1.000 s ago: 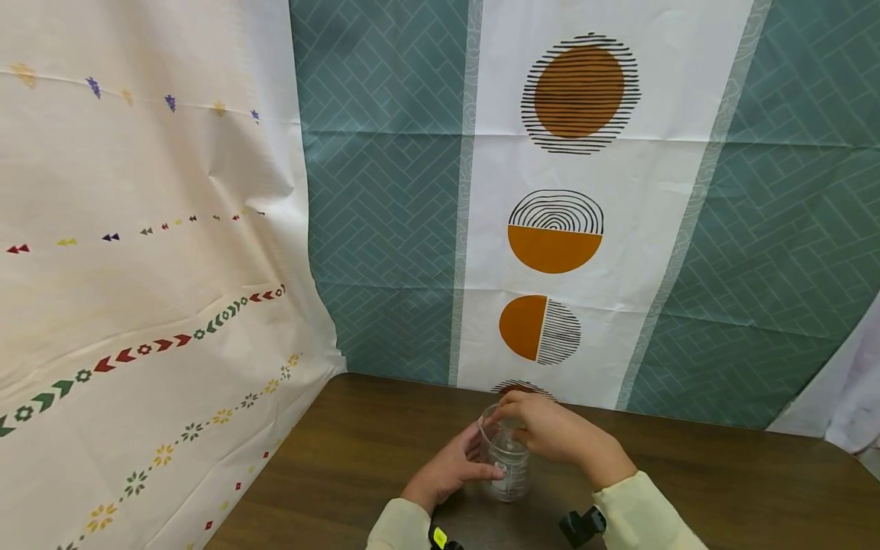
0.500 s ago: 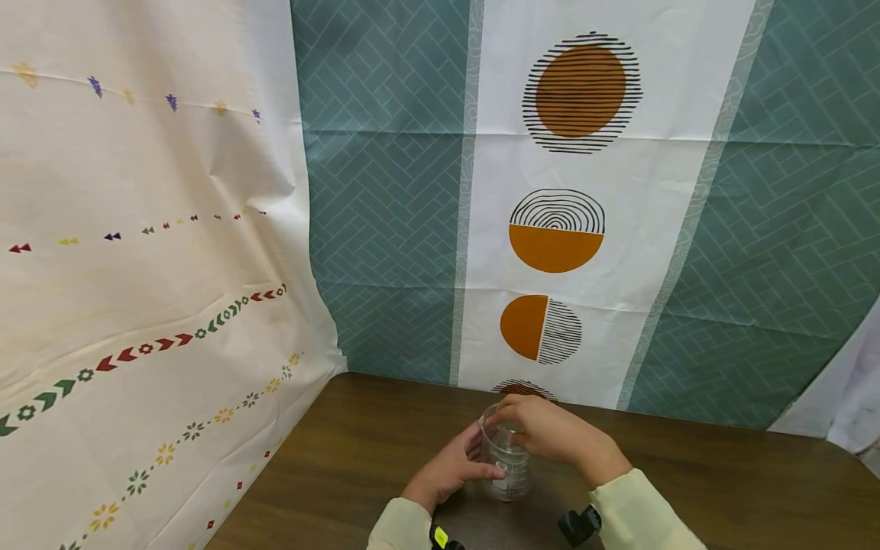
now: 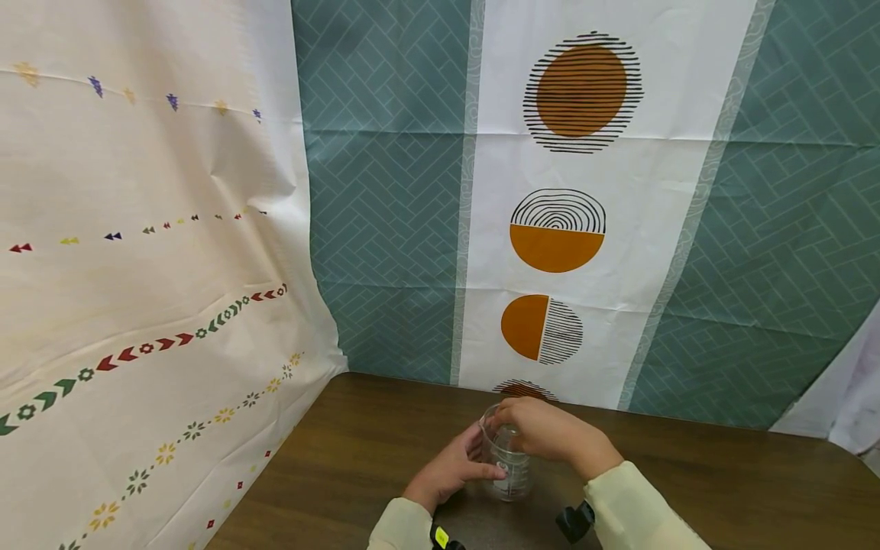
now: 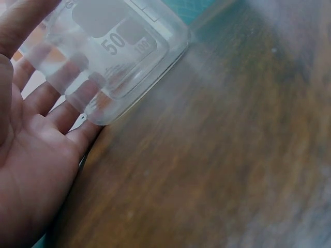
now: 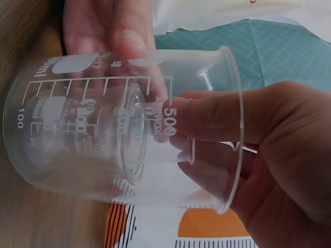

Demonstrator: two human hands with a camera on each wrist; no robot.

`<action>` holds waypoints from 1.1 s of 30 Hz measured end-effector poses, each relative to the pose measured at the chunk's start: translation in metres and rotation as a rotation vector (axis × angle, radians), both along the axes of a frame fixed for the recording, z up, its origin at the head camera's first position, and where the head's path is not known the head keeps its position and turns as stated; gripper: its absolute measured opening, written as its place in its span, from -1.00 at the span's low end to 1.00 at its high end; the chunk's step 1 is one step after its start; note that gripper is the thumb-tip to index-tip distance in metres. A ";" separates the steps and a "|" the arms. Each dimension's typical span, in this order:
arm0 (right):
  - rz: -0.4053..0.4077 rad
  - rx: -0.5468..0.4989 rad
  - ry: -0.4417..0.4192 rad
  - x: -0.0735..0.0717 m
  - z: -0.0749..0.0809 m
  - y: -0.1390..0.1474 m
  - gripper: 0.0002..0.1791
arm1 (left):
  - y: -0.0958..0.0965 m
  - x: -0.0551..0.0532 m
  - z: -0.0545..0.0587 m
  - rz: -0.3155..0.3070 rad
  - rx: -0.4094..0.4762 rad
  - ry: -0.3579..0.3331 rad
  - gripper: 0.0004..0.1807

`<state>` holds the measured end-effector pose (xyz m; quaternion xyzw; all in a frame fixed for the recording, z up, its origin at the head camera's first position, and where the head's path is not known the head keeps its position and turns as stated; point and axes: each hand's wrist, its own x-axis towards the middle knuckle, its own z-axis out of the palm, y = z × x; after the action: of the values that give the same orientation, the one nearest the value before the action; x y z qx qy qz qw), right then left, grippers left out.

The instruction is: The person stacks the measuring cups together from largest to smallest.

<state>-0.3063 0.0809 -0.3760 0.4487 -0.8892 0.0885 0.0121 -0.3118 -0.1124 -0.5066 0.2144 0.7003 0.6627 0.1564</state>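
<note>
A large clear glass beaker (image 3: 509, 486) with white graduations up to 500 stands upright on the wooden table. My left hand (image 3: 448, 469) holds it from the left, thumb on the near side and fingers spread behind the glass in the left wrist view. My right hand (image 3: 553, 434) reaches down through the rim; in the right wrist view its thumb and fingers pinch a small glass beaker (image 5: 192, 154) inside the large one. Another, medium glass beaker (image 5: 134, 174) is nested there, its rim lower down. The overlapping clear walls blur the inner outlines.
The dark wooden table (image 3: 357, 443) runs back to a teal and white curtain (image 3: 385, 252) with orange circle prints. A cream patterned cloth (image 3: 158, 367) hangs along the left and borders the table's left edge.
My right hand has sunk slightly deeper into the large beaker, with the small beaker in its fingers. The left hand and the large beaker have stayed in place.
</note>
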 end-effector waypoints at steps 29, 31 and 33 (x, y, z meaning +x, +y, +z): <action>0.005 0.030 -0.044 -0.008 -0.003 -0.005 -0.81 | 0.000 0.000 0.001 -0.013 -0.010 0.023 -0.15; 0.004 0.030 -0.041 -0.009 -0.004 -0.005 -0.81 | 0.000 -0.001 0.001 -0.011 -0.013 0.028 -0.16; 0.003 0.030 -0.042 -0.009 -0.004 -0.004 -0.82 | 0.000 -0.001 0.000 -0.010 -0.014 0.032 -0.15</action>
<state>-0.3149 0.0764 -0.3805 0.4481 -0.8899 0.0846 -0.0132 -0.3129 -0.1120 -0.5063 0.2274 0.7060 0.6536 0.1501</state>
